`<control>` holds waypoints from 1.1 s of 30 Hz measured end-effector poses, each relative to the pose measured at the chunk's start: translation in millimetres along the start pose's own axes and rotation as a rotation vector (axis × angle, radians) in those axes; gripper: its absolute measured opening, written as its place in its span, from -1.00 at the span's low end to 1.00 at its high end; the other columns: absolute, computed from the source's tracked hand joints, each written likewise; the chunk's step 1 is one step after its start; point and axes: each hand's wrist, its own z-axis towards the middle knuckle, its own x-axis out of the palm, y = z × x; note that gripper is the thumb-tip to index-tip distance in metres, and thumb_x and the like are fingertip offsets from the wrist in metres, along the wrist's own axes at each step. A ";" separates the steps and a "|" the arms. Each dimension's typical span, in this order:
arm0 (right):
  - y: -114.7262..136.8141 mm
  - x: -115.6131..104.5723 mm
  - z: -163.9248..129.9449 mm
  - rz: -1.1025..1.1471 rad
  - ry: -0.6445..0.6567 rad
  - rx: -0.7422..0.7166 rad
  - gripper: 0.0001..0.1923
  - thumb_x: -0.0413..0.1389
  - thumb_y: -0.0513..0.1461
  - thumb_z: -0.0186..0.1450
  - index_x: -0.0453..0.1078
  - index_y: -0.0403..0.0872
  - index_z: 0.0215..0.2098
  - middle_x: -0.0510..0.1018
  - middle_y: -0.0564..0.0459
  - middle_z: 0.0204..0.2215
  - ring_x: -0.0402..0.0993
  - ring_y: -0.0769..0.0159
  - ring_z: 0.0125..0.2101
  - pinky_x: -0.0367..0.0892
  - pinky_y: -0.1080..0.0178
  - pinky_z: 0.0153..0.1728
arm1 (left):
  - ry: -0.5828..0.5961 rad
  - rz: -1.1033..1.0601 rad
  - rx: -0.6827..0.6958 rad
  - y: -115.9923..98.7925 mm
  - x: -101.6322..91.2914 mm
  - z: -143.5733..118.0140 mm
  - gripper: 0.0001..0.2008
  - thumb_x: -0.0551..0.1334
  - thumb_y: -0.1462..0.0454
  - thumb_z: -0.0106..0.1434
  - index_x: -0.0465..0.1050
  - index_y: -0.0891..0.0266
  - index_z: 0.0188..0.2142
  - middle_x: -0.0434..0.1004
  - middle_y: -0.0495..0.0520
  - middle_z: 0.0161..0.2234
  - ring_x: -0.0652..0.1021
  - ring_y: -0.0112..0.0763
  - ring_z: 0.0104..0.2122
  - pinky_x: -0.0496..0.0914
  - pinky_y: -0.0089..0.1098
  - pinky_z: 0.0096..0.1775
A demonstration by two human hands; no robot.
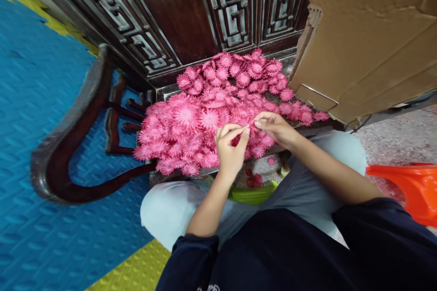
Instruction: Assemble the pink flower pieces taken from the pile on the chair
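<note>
Where blue foam mat (41, 100) meets carved chair (82, 113), both hands pinched on pink flowers (211, 100).

A single head-worn camera looks steeply down and forward from just above the seated person's lap. It sits close over the dark wooden chair seat (164, 93) at 12 o'clock. Blue floor mat (41, 113) fills 9 o'clock, and cardboard (368, 41) stands at 2 o'clock.

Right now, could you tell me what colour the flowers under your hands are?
Pink, seen in the head view: the flower pile.
</note>
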 end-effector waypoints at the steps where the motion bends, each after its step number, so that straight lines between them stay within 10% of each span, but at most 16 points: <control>1: 0.1 0.1 -0.3 0.008 0.004 -0.003 -0.81 0.34 -0.17 -0.04 0.47 -0.05 -0.49 0.50 0.19 -0.56 0.36 0.51 -0.52 0.28 0.37 -0.39 | -0.005 0.011 0.003 -0.8 -0.1 -0.4 -0.86 0.22 0.20 0.19 0.56 0.11 -0.31 0.51 -0.02 -0.36 0.46 -0.41 -0.27 0.30 -0.31 -0.12; 33: -2.3 -3.2 1.5 -0.019 0.019 -0.040 -0.83 0.32 -0.23 -0.01 0.48 -0.08 -0.45 0.51 0.18 -0.55 0.39 0.52 -0.51 0.29 0.39 -0.38 | -0.176 0.290 0.174 3.4 3.7 -0.6 -0.89 0.21 0.23 0.19 0.52 0.16 -0.34 0.51 0.02 -0.37 0.42 -0.35 -0.29 0.23 -0.32 -0.17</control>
